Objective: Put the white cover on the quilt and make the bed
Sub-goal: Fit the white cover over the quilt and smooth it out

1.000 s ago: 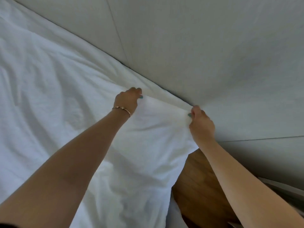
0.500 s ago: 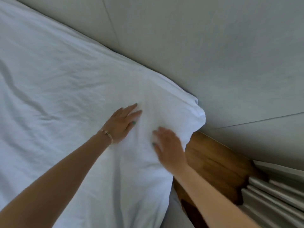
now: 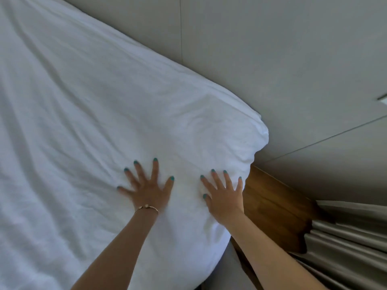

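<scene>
The quilt in its white cover [image 3: 88, 114] lies spread over the bed and fills the left and middle of the view. Its corner [image 3: 254, 132] bulges beside the grey headboard. My left hand [image 3: 147, 185], with a thin bracelet at the wrist, lies flat on the cover with fingers spread. My right hand [image 3: 225, 194] presses flat on the cover a little to the right, close to the bed's side edge. Neither hand holds any fabric.
A grey padded headboard or wall panel [image 3: 282, 55] runs along the top and right. Wooden floor [image 3: 278, 212] shows in the gap beside the bed. Grey curtain folds [image 3: 347, 241] hang at the lower right.
Both hands let go of the cover's corner edge at the headboard, drew back toward me, and now lie flat with spread fingers on the cover. The corner lies settled.
</scene>
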{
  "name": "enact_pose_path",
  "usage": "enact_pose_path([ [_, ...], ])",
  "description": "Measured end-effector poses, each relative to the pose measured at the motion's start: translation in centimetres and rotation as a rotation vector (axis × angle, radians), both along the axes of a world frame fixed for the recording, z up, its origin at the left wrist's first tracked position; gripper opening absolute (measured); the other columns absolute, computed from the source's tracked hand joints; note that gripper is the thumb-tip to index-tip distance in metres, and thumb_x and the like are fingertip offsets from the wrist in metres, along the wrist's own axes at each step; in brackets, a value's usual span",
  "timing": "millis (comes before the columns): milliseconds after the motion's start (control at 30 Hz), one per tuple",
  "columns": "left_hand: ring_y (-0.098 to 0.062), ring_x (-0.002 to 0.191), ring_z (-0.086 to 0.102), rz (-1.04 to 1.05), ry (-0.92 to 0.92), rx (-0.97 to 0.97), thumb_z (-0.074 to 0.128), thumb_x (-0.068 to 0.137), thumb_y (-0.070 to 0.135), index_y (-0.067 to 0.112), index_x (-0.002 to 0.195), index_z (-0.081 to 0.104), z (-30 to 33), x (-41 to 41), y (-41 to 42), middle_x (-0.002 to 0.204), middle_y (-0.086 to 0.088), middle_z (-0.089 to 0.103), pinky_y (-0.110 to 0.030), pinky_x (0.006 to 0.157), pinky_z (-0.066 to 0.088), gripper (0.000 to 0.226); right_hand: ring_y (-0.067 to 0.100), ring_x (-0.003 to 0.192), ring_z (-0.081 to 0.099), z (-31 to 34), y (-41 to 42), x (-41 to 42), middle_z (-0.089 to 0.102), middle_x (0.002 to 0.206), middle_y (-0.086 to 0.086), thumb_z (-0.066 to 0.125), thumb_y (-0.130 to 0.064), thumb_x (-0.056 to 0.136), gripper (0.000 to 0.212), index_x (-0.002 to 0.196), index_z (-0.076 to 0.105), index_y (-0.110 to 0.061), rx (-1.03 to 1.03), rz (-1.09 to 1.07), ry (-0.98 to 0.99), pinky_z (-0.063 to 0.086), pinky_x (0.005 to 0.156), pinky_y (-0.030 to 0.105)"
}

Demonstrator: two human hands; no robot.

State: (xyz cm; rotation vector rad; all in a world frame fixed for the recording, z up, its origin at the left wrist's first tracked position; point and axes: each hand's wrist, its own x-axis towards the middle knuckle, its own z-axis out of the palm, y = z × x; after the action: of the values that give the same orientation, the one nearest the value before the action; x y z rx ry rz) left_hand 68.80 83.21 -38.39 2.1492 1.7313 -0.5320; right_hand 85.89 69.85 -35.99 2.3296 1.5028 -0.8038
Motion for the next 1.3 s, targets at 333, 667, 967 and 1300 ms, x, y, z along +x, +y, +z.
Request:
enact_pose_path([
  [333,-0.040,0.147,0.009,-0.469,-0.273,-0.045,0.047,0.075,0.074,0.032,0.152,0.024,0.1,-3.5,-13.8,0.160,-0.013,0.018,-0.065,0.110,0.010,0.091,0.022,0.150,0.012,2.4,-6.2,-0.6,0.012,0.163,-0.004,0.031,-0.029,0.103,0.051,0.153,0.022,-0.033,-0.139,0.093,-0.142,0.001,0.121,0.048],
  [667,-0.036,0.139,-0.034,0.348,-0.003,-0.209,0.001,0.061,0.090,0.053,0.135,-0.036,2.2,-13.2,-19.0,0.149,-0.001,-0.044,-0.075,0.104,0.002,0.091,0.021,0.144,-0.031,1.6,-5.3,-2.1,-0.035,0.155,-0.010,0.055,-0.026,0.096,0.093,0.148,-0.018,-0.048,-0.195,0.930,0.031,-0.008,0.118,0.053],
  [967,-0.043,0.145,0.011,0.510,-0.030,0.046,0.037,0.091,0.061,0.029,0.153,0.021,5.3,-20.0,-23.3,0.161,-0.013,0.014,-0.074,0.104,0.013,0.072,0.018,0.149,0.013,3.1,-2.0,-12.2,0.014,0.163,-0.004,0.058,0.004,0.071,0.090,0.150,0.032,-0.030,0.145,1.148,0.396,0.020,0.118,0.040],
  [1300,-0.026,0.129,0.052,0.279,-0.145,-0.192,0.083,0.054,0.052,0.022,0.155,0.009,5.9,-30.8,-32.3,0.147,-0.002,0.045,-0.047,0.094,0.049,0.129,0.025,0.084,0.066,4.0,-6.8,-18.9,0.070,0.089,-0.003,0.042,-0.028,0.073,0.034,0.087,0.072,-0.022,0.186,0.948,0.211,0.044,0.081,0.037],
])
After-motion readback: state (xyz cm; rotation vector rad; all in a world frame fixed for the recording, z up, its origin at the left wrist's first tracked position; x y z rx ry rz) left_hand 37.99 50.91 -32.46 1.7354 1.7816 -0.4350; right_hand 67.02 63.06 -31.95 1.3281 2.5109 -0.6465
